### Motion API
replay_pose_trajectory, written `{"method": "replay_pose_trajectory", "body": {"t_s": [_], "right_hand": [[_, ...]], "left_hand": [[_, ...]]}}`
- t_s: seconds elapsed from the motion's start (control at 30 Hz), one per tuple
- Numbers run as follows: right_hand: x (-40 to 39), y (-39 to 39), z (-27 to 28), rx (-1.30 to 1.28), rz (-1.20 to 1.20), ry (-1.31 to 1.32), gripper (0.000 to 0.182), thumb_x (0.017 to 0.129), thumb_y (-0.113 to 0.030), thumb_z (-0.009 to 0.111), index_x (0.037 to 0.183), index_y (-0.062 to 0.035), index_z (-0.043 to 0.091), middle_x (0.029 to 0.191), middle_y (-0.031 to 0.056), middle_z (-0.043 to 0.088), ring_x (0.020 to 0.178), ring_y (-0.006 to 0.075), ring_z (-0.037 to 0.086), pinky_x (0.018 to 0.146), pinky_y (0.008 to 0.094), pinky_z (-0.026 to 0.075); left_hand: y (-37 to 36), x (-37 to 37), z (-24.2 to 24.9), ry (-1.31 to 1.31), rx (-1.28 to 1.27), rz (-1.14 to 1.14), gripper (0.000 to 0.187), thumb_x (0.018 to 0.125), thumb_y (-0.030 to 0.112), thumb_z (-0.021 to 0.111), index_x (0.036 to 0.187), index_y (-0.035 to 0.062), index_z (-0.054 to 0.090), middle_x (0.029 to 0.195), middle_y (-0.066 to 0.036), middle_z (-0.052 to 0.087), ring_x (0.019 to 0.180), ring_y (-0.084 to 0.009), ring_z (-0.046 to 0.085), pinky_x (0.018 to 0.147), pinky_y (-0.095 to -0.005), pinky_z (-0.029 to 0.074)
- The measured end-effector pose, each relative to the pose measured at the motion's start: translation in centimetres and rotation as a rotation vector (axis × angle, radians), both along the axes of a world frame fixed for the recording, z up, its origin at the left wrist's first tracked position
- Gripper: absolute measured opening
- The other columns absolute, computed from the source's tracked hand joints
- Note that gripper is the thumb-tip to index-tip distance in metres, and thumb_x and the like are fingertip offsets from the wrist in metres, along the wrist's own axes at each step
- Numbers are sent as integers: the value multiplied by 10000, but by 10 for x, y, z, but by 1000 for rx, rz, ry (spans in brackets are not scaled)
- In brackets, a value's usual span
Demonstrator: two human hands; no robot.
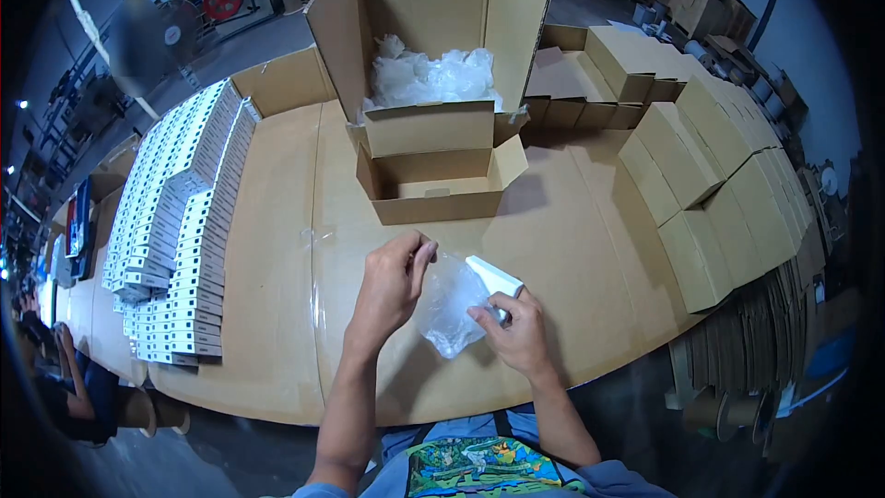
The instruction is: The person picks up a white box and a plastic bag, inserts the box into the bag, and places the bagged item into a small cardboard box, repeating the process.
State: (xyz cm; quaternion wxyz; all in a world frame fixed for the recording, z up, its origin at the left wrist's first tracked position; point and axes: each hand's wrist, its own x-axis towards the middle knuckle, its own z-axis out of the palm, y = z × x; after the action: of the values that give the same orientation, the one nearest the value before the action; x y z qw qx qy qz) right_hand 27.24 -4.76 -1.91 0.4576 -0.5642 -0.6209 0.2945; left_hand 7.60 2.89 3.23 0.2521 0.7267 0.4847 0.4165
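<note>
A clear plastic bag [449, 306] hangs between my hands above the cardboard-covered table. My left hand [392, 281] is closed, its thumb and fingers pinched at the bag's upper left edge. My right hand [514, 327] grips a narrow white box [493, 277], which tilts up to the left and lies against the bag's right side. The lower part of the white box is covered by my fingers. Just beyond my hands stands an open small carton [438, 209] with its flaps up.
Behind the small carton, a large open carton [424, 0] holds crumpled plastic bags [433, 77]. Stacked white boxes [175, 221] fill the table's left side. Closed brown cartons [728, 194] are piled at right, above flattened cardboard [751, 332]. Another person's arm [69, 364] shows at far left.
</note>
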Motion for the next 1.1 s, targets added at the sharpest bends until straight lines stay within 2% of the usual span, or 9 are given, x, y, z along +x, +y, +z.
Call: {"method": "replay_pose_trajectory", "body": {"t_s": [0.1,0.23,0.43,0.5,0.53,0.67,0.8,0.9,1.1], "right_hand": [[6,-5,-2,-27,72,-107,273,838,-209,835,865,32,709,867,137,622,732,190,585,634,333,474],[10,-10,-8,-94,116,-93,257,861,-211,817,897,26,725,894,124,648,776,192,611,678,330,490],[3,-8,-39,-361,164,506,289,902,-275,792,957,5,752,747,23,570,630,79,475,531,267,391],[1,-7,-46,-272,155,409,272,913,-254,781,953,12,746,734,25,570,626,73,475,521,259,384],[0,-5,-47,-225,151,358,264,918,-244,776,951,16,743,728,26,571,624,70,475,516,255,380],[-8,-6,-33,-211,-105,293,246,918,-226,776,908,16,737,777,31,577,641,68,493,526,252,388],[-14,-6,-30,-150,-202,322,237,895,-190,801,915,33,725,915,66,590,688,89,520,567,257,425],[-25,-7,-42,-17,-153,445,225,897,-158,785,960,45,710,959,79,602,768,102,549,621,261,451],[2,-5,-14,59,83,380,332,943,-121,612,1226,47,650,1133,117,648,1058,188,609,909,318,493]], "left_hand": [[0,2,1,-140,-314,-16,207,1032,111,578,883,-24,626,562,-29,530,491,-67,528,451,-263,412],[5,2,-17,-396,-239,-47,197,1044,117,564,908,3,647,512,46,490,397,-19,422,375,-233,309],[8,-7,-16,-302,-142,-164,168,1034,112,579,981,16,707,512,39,499,398,-34,471,377,-244,339],[8,-5,-18,-373,-143,-105,182,1034,125,586,961,23,719,510,29,507,395,-40,496,374,-249,355],[8,-7,-19,-463,-163,-40,255,1072,160,511,980,-10,676,541,31,476,420,-41,418,431,-225,353],[19,-15,-42,-645,260,177,319,1053,253,555,1250,3,544,1001,-87,606,920,-145,587,784,-297,490],[-32,-11,-54,-792,-221,-57,859,841,289,828,1484,21,326,1360,-135,488,1188,-237,562,1009,-354,491],[-45,1,-58,-876,-475,-185,901,767,-6,857,1481,25,309,1325,-151,556,1204,-218,592,989,-336,511],[-39,3,-55,-628,-363,-120,642,774,-5,855,1303,15,493,1151,-100,657,1056,-168,663,919,-309,546]]}}
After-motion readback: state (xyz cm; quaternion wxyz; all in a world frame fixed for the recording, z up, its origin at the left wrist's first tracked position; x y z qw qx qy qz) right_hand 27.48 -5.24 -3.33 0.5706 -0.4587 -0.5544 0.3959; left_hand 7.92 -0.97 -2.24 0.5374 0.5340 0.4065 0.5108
